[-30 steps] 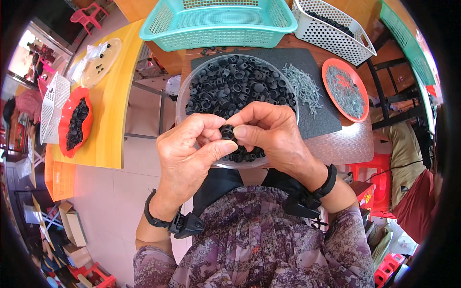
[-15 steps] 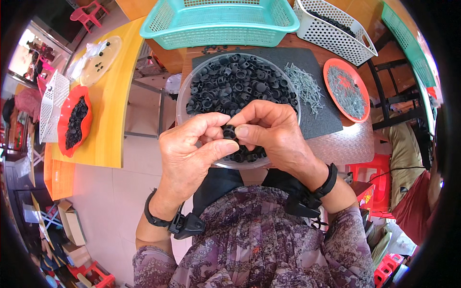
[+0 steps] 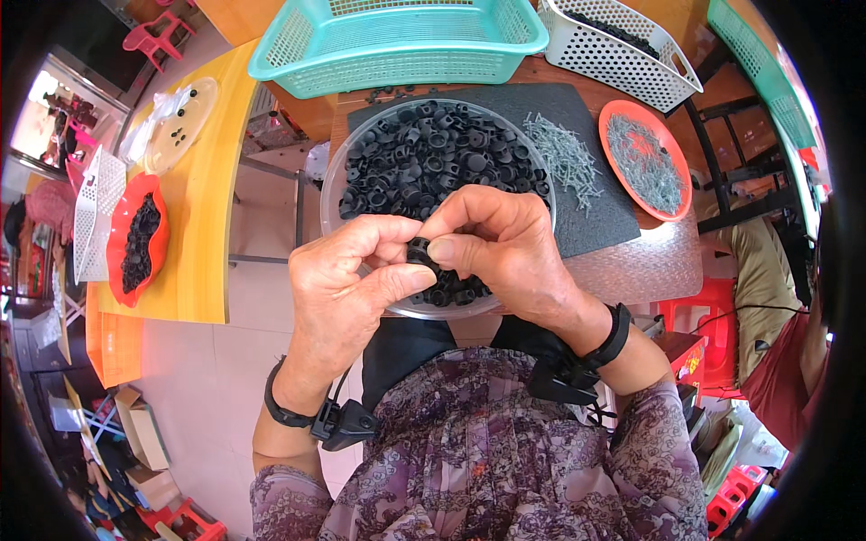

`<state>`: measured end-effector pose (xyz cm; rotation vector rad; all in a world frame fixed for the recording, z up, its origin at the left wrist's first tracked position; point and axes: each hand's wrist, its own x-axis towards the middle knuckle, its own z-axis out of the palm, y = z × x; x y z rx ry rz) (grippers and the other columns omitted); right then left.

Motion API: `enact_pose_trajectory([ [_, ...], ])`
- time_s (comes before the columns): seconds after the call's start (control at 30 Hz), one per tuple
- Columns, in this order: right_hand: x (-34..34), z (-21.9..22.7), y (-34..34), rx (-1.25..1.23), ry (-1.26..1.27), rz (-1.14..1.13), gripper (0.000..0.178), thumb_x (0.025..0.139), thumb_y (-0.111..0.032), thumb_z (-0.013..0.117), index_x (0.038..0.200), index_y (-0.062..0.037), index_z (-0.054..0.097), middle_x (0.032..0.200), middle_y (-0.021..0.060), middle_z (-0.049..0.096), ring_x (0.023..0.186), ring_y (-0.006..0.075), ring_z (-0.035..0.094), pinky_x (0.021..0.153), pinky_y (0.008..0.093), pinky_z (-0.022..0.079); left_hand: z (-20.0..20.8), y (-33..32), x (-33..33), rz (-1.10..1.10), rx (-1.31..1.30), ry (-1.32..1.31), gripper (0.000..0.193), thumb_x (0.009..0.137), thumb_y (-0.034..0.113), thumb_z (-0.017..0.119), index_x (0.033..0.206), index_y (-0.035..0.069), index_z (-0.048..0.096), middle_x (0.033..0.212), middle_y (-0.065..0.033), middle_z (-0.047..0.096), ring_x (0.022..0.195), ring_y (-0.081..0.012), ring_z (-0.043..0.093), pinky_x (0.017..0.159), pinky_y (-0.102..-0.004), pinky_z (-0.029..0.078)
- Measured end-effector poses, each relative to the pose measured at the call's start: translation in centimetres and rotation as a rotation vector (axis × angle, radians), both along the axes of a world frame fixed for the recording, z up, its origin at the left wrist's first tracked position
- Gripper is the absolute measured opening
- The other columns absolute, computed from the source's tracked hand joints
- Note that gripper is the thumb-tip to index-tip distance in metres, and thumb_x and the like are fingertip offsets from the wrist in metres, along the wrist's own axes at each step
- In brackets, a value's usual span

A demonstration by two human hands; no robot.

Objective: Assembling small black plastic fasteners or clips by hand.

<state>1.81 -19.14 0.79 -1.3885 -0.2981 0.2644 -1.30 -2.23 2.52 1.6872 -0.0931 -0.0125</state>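
My left hand (image 3: 338, 270) and my right hand (image 3: 510, 248) meet over the near part of a round clear tub (image 3: 330, 185). Between them is a small round black plastic part (image 3: 418, 252), pinched from the left by my left thumb and fingers. My right thumb and forefinger grip its other side, and fingertips hide much of it. Loose black plastic pieces (image 3: 442, 153), many of them ring-shaped or cap-like, fill the tub below. Whether a second small piece is between my fingers, I cannot tell.
Right of the tub, a pile of screws (image 3: 564, 158) lies on a dark mat (image 3: 604, 212), beside a red plate (image 3: 642, 142) of more screws. A teal basket (image 3: 406, 77) and white basket (image 3: 622, 77) stand behind. On the left yellow table (image 3: 203, 225) sits a red dish (image 3: 161, 236) of black parts.
The black part has turned slightly, and its ring opening shows less. Both hands still pinch it. The whole view has shifted a little.
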Motion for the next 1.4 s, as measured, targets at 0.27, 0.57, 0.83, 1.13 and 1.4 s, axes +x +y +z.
enact_pose_trajectory([
  [0.27, 0.0, -0.5, 0.1, -0.044, -0.102, -0.032, 0.006, 0.075, 0.005, 0.062, 0.08, 0.0014, 0.063, 0.068, 0.0002, 0.06, 0.067, 0.0028, 0.051, 0.057, 0.0211, 0.042, -0.1, 0.0, 0.1, -0.017, 0.002, 0.071, 0.027, 0.07, 0.001, 0.075, 0.095, -0.002, 0.065, 0.072, 0.0013, 0.057, 0.065, -0.0046, 0.05, 0.058, -0.0201, 0.043],
  [0.57, 0.1, -0.5, -0.1, -0.086, -0.153, -0.031, 0.006, 0.075, 0.006, 0.062, 0.08, 0.0017, 0.061, 0.067, 0.0004, 0.058, 0.066, 0.0033, 0.05, 0.056, 0.0227, 0.042, 0.0, -0.1, 0.4, -0.062, -0.023, 0.074, 0.025, 0.072, 0.002, 0.076, 0.094, -0.001, 0.064, 0.074, 0.0001, 0.061, 0.069, -0.0044, 0.055, 0.06, -0.0192, 0.046],
  [0.83, 0.3, -0.5, -0.2, -0.082, -0.235, -0.056, 0.007, 0.076, 0.007, 0.062, 0.079, 0.0013, 0.059, 0.066, 0.0001, 0.056, 0.066, 0.0035, 0.049, 0.055, 0.0233, 0.041, -0.9, -0.6, 0.7, -0.033, 0.012, -0.095, 0.025, 0.071, 0.004, 0.077, 0.091, 0.0, 0.064, 0.07, 0.002, 0.055, 0.064, -0.0045, 0.05, 0.055, -0.0204, 0.043],
  [1.13, -0.4, -0.1, 0.2, -0.051, -0.179, -0.069, 0.009, 0.075, 0.008, 0.062, 0.08, 0.0003, 0.06, 0.067, 0.0002, 0.055, 0.065, 0.0033, 0.048, 0.053, 0.0231, 0.04, -2.0, -0.1, 0.9, -0.049, 0.162, -0.375, 0.03, 0.071, 0.018, 0.078, 0.087, -0.001, 0.061, 0.067, -0.0011, 0.055, 0.06, -0.0071, 0.051, 0.053, -0.0221, 0.043],
  [1.4, -0.5, -0.3, 0.1, -0.005, -0.17, -0.026, 0.008, 0.075, 0.008, 0.062, 0.077, 0.0008, 0.059, 0.068, 0.0005, 0.053, 0.063, 0.004, 0.047, 0.053, 0.0234, 0.039, -2.5, 0.5, 1.7, -0.092, 0.362, -0.615, 0.031, 0.07, 0.024, 0.077, 0.08, 0.001, 0.059, 0.064, -0.0062, 0.056, 0.054, -0.0172, 0.055, 0.049, -0.0263, 0.043],
])
